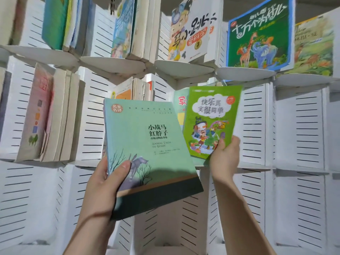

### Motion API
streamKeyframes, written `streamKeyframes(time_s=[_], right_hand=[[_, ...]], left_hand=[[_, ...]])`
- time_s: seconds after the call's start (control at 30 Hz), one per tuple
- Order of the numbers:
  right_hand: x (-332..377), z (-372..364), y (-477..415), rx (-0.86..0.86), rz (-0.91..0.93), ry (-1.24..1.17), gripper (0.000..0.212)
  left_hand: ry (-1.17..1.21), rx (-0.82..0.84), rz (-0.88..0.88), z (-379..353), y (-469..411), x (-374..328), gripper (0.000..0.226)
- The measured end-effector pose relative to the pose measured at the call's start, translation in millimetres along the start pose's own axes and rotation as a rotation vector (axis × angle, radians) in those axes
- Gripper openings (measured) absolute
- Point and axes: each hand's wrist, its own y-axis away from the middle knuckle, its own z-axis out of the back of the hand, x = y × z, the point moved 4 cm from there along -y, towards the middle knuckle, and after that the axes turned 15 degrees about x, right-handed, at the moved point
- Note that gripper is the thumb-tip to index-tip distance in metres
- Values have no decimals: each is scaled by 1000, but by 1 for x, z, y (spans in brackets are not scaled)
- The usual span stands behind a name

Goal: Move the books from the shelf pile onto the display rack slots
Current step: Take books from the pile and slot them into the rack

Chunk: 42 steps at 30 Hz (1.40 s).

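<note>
Green book (211,122): pinched only at its lower right corner, thumb on the cover and fingers behind, and tilted with its top leaning right. Main risk, as I judge it: with so little purchase it could pivot or slide out on the way to a slot, or its lower edge could catch the white ledge (253,167) rather than clear it. A pale book (181,105) already stands in the bay just behind, and a clumsy entry could knock it askew. Teal book (150,144) is the second worry. It is large and gripped along its lower left edge alone, so it could sag or slip while attention is on the other side. It also hides part of the bay. Positions: right hand (223,155) clamps the green book up in front of the middle tier of the display rack (294,126). Left hand (103,184) clamps the teal book lower and nearer the camera. Hands are apart, one book each. The book edges are close; cannot tell if they touch.
</note>
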Motion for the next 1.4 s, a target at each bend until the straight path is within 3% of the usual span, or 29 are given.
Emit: streamKeyframes(time_s=[0.23, 0.33, 0.53, 0.7, 0.87, 1.0, 1.07, 1.2, 1.33, 1.4], right_hand=[[-9, -32, 15, 211, -34, 414, 68], [-12, -28, 15, 232, -13, 420, 65], [-8, -14, 2, 159, -85, 115, 50], [-1, -4, -12, 164, -92, 201, 45], [6, -8, -1, 136, 123, 258, 47], [5, -11, 1, 276, 114, 424, 54], [8, -11, 1, 314, 87, 440, 51], [16, 4, 25, 332, 56, 252, 42], [8, -1, 68, 697, -57, -52, 28], [-1, -5, 70, 786, -151, -178, 27]], left_hand=[[-2, 43, -9, -11, -2, 3, 41], [-54, 33, -2, -11, -4, 8, 42], [-56, 21, 65, -9, -4, 17, 45], [-64, 17, 110, -9, -4, 17, 44], [-89, -2, 129, -9, -6, 16, 38], [-114, 7, 155, -13, -8, 16, 46], [-126, 1, 162, -15, -8, 16, 39], [-142, -19, 162, -16, -8, 19, 18], [-169, 5, 138, -21, -9, 19, 27], [-185, -16, 123, -22, -8, 21, 28]])
